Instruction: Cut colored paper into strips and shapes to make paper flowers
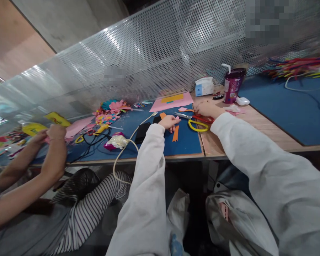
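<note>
My left hand (170, 122) rests on the blue mat (186, 140), fingers curled over an orange paper strip (175, 133). A second orange piece (163, 115) lies just behind it. My right hand (204, 108) is closed on the red-handled scissors (196, 116), whose blades point left. A yellow loop (197, 125), perhaps a second scissors handle, lies in front of that hand. Small pink paper scraps (182, 109) sit by the blade tips.
A pink sheet (173, 101) with yellow paper lies behind. A purple cup (232, 86), tissue box (204, 86) and white case (242, 101) stand at the back. Another person's hands (52, 134) work at the left near paper flowers (112, 111). A white cable (122, 153) hangs off the table edge.
</note>
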A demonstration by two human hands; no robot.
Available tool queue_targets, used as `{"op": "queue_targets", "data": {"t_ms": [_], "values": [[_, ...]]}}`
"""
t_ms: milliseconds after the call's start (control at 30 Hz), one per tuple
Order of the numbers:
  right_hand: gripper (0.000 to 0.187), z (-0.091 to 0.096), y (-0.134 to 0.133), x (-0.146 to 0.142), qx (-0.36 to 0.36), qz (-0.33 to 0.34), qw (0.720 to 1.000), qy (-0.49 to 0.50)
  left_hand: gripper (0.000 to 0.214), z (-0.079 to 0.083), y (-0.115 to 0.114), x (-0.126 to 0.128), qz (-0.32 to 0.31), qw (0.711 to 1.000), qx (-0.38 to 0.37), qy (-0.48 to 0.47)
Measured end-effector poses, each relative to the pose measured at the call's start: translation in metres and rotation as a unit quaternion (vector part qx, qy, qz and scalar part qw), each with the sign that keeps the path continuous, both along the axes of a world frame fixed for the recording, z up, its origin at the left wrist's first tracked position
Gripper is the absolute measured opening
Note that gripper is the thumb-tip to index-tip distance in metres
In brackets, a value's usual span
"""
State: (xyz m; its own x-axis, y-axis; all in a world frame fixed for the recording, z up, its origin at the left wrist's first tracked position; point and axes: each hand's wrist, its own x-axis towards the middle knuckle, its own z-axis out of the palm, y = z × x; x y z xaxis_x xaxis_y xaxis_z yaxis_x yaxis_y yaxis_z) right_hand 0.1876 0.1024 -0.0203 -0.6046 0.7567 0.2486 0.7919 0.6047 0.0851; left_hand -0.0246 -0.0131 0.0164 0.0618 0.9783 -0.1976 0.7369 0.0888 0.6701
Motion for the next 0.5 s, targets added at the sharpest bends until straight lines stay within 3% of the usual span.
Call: {"op": "queue_targets", "data": {"t_ms": [233,433,500], "values": [[0.038,0.004,-0.002,-0.004,-0.034,-0.055,0.997,0.036,0.03,-0.001,0.001,-0.001,0.004,1.0,0.001,-0.007],[0.033,-0.003,-0.009,-0.027,-0.082,-0.132,0.976,0.154,0.029,-0.002,0.001,0.0,0.005,1.0,0.003,0.004],[0.027,-0.004,-0.009,-0.027,-0.092,-0.127,0.968,0.196,0.028,-0.002,0.001,0.001,0.005,1.0,0.005,0.004]]}}
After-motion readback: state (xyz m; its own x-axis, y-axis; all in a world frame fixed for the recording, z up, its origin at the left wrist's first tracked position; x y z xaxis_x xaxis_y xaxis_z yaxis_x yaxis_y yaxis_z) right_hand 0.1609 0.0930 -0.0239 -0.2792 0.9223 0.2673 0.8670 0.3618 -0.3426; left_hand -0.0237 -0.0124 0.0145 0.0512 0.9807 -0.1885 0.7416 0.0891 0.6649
